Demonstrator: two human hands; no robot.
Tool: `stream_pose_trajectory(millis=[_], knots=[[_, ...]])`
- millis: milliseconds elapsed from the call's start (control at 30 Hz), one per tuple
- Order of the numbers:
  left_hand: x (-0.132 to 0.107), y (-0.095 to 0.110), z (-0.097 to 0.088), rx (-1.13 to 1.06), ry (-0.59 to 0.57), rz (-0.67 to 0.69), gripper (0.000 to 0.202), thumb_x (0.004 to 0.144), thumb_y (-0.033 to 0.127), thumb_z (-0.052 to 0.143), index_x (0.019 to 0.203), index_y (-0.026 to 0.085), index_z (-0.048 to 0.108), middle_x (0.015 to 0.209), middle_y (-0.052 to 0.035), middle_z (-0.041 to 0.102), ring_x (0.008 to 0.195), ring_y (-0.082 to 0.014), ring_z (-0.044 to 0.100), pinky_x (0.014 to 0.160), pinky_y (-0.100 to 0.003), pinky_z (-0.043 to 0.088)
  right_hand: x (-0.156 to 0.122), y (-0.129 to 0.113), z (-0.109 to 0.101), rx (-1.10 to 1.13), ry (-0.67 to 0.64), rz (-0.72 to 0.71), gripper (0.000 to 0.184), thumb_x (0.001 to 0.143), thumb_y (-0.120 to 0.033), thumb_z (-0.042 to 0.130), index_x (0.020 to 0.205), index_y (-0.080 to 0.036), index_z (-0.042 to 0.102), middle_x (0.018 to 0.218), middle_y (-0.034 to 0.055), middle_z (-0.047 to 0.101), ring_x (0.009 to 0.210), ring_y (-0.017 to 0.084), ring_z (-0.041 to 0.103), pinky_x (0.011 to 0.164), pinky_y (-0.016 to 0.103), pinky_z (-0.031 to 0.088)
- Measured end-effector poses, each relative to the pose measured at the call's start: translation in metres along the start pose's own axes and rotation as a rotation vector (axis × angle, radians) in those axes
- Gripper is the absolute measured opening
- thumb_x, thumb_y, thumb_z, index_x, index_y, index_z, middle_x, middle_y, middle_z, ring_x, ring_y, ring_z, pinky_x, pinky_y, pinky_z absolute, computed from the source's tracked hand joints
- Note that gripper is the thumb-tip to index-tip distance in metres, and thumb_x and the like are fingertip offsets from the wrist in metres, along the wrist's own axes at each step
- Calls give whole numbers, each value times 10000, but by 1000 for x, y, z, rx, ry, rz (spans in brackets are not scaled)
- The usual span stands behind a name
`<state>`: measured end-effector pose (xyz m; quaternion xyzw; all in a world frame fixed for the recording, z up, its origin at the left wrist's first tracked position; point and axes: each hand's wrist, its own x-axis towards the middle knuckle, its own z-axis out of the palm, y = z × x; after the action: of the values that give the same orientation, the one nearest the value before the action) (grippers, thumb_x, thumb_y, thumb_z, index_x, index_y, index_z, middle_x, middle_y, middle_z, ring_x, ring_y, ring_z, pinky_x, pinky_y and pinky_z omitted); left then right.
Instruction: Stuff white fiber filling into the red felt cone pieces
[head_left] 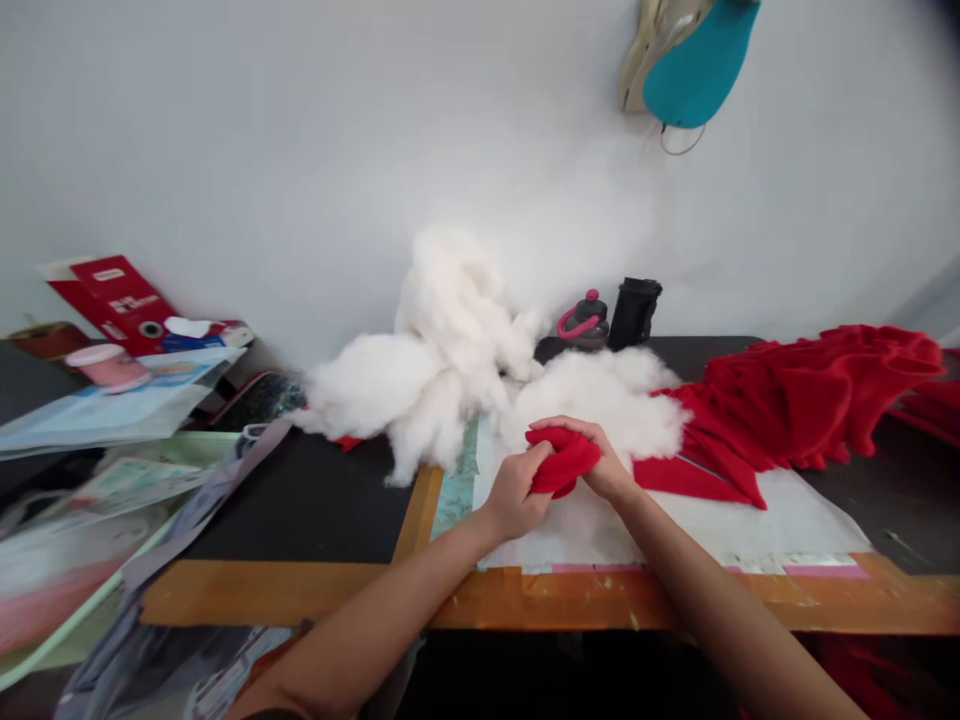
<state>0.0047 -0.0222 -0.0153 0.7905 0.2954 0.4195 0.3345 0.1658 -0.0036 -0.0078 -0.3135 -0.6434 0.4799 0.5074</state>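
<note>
Your fingers (559, 426) curl closed on both sides of a bunched piece of soft red fabric (564, 462), which sits between your left hand (514, 497) and your right hand (609, 468). It looks light and limp, with little stiffness, so it should squash easily; the bunched middle, where your fingers are now, seems the surest place to hold it. Nearest you, an orange wooden strip (315, 592) runs across the dark tabletop (300, 510). Beyond it, under your hands, lies a large white paper sheet (780, 520), with a loose mound of fluffy white stuffing (592, 405) just past your fingers and a taller heap of it (450, 340) to the far left. To the right, a long red fabric length (810, 400) lies in soft folds. Farther on stand a black bottle (634, 313) and a grey bottle with a pink handle (583, 323). At far left are a pink tub (107, 366) and a red carton (112, 305).
</note>
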Motion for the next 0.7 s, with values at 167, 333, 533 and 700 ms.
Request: stream_pose_trajectory(millis=[167,333,533,700], knots=[[0,2,0,-45,-5,8,88,737,154,448,715,196,374,610,24,482,550,-113,410,543,-251,289,0,2,2,73,46,52,232,758,-312,693,960,-203,655,915,56,707,837,203,663,761,318,532],[-2,2,1,-39,-70,46,113,714,160,467,695,192,360,605,29,452,541,-102,365,528,-255,268,1,3,5,223,57,101,278,737,-402,733,875,-220,575,839,28,656,774,190,650,746,351,547],[-1,5,0,-136,-65,-13,317,839,454,500,717,168,441,655,6,442,595,-115,393,546,-263,312,1,1,5,167,133,-20,224,734,-281,730,842,-220,544,841,0,589,739,141,590,657,257,484],[0,1,4,81,121,-170,459,845,573,524,659,154,485,576,9,443,528,-105,381,504,-257,278,-1,-5,11,-86,89,-101,173,706,-195,664,797,-208,516,749,-13,551,643,117,509,587,235,421]])
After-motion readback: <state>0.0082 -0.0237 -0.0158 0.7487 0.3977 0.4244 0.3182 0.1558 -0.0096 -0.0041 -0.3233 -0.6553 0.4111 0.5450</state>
